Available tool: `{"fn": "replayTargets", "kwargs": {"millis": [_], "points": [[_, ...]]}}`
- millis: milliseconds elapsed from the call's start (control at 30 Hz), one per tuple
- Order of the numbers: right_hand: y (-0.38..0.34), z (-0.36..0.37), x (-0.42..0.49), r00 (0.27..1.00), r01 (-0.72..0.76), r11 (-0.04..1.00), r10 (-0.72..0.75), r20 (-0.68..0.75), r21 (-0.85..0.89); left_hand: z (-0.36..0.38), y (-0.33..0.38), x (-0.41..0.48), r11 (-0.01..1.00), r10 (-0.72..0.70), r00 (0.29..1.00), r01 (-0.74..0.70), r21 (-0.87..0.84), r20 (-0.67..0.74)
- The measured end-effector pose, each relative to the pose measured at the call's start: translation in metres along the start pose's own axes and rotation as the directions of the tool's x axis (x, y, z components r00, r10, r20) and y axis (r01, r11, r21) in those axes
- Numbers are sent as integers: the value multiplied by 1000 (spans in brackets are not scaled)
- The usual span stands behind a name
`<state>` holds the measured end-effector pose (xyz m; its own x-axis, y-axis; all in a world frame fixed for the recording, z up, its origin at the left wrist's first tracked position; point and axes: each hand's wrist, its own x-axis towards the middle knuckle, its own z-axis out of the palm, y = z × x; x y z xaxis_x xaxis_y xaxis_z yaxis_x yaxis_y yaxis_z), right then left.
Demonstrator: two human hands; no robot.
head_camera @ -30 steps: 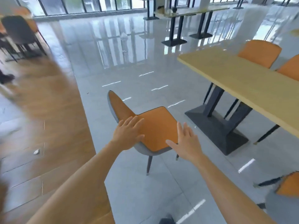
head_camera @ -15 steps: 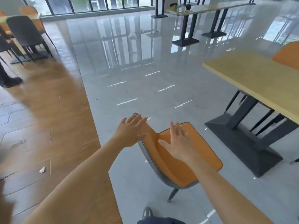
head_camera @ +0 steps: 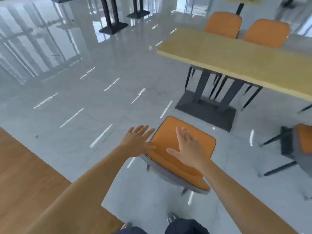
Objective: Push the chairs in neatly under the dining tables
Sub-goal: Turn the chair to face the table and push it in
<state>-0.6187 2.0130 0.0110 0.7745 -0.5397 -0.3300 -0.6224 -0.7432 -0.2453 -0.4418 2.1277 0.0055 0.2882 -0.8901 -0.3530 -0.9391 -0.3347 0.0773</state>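
An orange chair point(head_camera: 168, 137) with a grey shell stands on the grey floor just in front of me, away from the wooden dining table point(head_camera: 236, 59). Its backrest is nearest to me and its seat faces the table's dark base point(head_camera: 206, 110). My left hand point(head_camera: 137, 142) reaches to the chair's left edge with fingers spread and straight. Also with straight fingers, my right hand point(head_camera: 189, 147) hovers over the seat and backrest; whether either hand touches the chair is unclear.
Two orange chairs point(head_camera: 222, 24) point(head_camera: 266, 32) sit on the table's far side. Another chair point(head_camera: 298, 146) stands pulled out at the right edge. Wooden flooring point(head_camera: 25, 174) runs along the left. More table bases point(head_camera: 113, 27) stand further back.
I have stepped round the chair and now stand behind its backrest, facing the table. Both hands stayed open and moved with me over the chair.
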Motion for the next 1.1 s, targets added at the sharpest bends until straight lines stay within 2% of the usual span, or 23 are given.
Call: {"fn": "replayTargets", "kwargs": {"millis": [200, 333, 467, 733, 1100], "points": [[-17, 45, -41, 951, -297, 950, 285, 120, 97, 24, -12, -1, 950, 312, 950, -311, -27, 20], [-21, 73, -61, 903, -423, 894, 404, 144, 147, 42, -18, 6, 930, 358, 928, -364, 50, 104], [-22, 87, -61, 903, -430, 902, 430, 13, 36, 49, -20, 20, 928, 342, 933, -354, 119, 109], [-12, 96, -47, 892, -432, 902, 429, -138, 16, 60, -26, 46, 890, 427, 901, -434, 141, 77], [59, 60, 10, 879, -444, 896, 440, -183, 18, 30, 2, 132, 879, 451, 892, -451, 154, 38]]}}
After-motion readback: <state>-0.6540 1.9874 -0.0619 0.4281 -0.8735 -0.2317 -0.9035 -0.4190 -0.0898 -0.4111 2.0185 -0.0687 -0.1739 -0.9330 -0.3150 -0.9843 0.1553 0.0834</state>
